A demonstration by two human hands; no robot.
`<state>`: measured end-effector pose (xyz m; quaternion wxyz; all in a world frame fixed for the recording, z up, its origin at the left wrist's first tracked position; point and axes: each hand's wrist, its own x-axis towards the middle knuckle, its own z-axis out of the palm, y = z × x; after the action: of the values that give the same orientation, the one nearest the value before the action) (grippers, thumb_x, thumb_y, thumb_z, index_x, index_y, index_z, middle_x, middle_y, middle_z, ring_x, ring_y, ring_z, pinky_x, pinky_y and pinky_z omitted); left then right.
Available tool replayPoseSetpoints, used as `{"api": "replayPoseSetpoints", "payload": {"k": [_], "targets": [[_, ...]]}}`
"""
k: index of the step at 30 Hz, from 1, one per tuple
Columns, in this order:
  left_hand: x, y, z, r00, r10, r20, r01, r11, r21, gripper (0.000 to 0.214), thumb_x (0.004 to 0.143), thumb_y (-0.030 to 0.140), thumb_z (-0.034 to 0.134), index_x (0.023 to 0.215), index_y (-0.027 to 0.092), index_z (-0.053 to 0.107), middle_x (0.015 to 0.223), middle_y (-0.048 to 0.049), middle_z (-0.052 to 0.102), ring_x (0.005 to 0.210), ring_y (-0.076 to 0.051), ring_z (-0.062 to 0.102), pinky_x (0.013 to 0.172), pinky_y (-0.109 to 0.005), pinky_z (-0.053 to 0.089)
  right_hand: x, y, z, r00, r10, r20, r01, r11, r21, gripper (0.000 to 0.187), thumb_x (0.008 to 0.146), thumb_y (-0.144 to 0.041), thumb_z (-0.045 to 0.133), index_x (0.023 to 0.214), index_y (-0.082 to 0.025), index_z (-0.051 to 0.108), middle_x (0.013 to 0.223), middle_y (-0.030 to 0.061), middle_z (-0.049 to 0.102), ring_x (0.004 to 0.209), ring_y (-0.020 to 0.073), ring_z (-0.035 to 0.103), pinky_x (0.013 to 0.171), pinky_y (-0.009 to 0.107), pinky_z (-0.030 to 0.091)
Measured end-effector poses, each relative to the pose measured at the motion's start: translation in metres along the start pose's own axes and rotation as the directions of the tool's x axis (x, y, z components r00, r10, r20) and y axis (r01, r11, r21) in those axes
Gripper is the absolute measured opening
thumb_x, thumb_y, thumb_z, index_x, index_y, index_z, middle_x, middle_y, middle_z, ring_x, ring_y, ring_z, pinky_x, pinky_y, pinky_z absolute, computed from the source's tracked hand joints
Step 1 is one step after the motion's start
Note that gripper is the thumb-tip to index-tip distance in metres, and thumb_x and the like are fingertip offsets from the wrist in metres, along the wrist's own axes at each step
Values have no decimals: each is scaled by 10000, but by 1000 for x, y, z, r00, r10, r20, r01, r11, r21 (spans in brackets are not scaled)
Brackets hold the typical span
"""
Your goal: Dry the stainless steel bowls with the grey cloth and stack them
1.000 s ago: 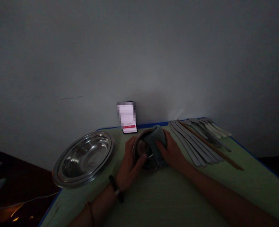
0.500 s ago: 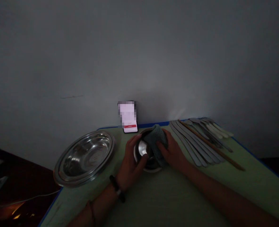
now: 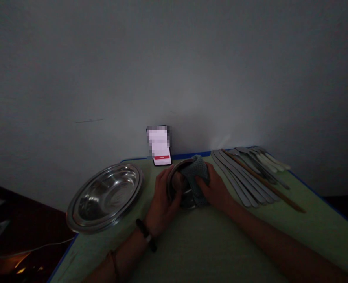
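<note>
A small steel bowl (image 3: 186, 196) stands tilted on its side on the green table (image 3: 209, 247), its opening facing me. My left hand (image 3: 161, 204) grips its left rim, with the thumb inside the bowl. My right hand (image 3: 215, 188) presses a grey-blue cloth (image 3: 195, 173) over the bowl's right rim and into its inside. Both hands are closed on what they hold.
A large steel basin (image 3: 104, 196) sits at the table's left edge. A lit phone (image 3: 159, 146) leans on the wall behind the bowl. Several flat metal utensils (image 3: 244, 181) and a wooden stick (image 3: 265, 182) lie in a row at the right.
The small bowl has turned a little between the hands, its shiny inside showing and then darkening again. The cloth has shifted slightly along the rim. The view is steady.
</note>
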<state>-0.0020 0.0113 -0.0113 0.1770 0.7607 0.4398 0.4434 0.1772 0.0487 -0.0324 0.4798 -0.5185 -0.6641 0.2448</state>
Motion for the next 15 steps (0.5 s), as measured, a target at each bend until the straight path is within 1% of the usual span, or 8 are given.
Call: {"api": "replayPoseSetpoints", "payload": {"k": [3, 7, 11, 13, 15], "targets": [[1, 0, 0, 1000, 15, -25, -15, 1000, 9, 598, 858, 213, 543, 1385, 287, 271, 1363, -97, 387, 1274, -256, 390, 1065, -491, 332, 0, -1, 0, 1000, -6, 1, 6, 1000, 7, 368, 812, -302, 477, 1156, -175, 442, 1070, 134, 603, 966, 251, 581, 853, 438, 458], [-1, -4, 0, 1000, 10, -20, -11, 1000, -7, 592, 857, 191, 537, 1379, 292, 277, 1363, -95, 380, 1271, -256, 387, 1060, -487, 338, 0, -1, 0, 1000, -17, -8, 17, 1000, 14, 308, 815, -293, 479, 1105, -191, 461, 1005, 107, 615, 895, 230, 590, 810, 407, 467], [-2, -10, 1, 999, -7, -31, 7, 1000, -7, 529, 854, 169, 530, 1327, 270, 315, 1283, -97, 434, 1190, -242, 452, 1017, -473, 383, 0, -2, -1, 1000, -22, 8, 22, 1000, 3, 291, 819, -292, 470, 1087, -178, 465, 994, 100, 611, 888, 223, 584, 805, 387, 462], [-2, -12, 1, 998, -9, -56, 10, 1000, 18, 495, 848, 159, 532, 1292, 256, 334, 1229, -96, 451, 1141, -236, 476, 979, -465, 412, 0, -2, -1, 999, -27, 20, 27, 1000, 0, 270, 822, -287, 463, 1068, -176, 471, 985, 94, 607, 884, 219, 580, 800, 377, 461], [-1, -12, -1, 995, 16, -96, -10, 998, 66, 467, 840, 136, 529, 1261, 247, 361, 1197, -90, 449, 1122, -228, 474, 960, -452, 424, -1, -3, -2, 999, -31, 34, 31, 1000, -5, 240, 824, -283, 463, 1041, -181, 476, 961, 84, 606, 867, 214, 578, 789, 365, 461]]}}
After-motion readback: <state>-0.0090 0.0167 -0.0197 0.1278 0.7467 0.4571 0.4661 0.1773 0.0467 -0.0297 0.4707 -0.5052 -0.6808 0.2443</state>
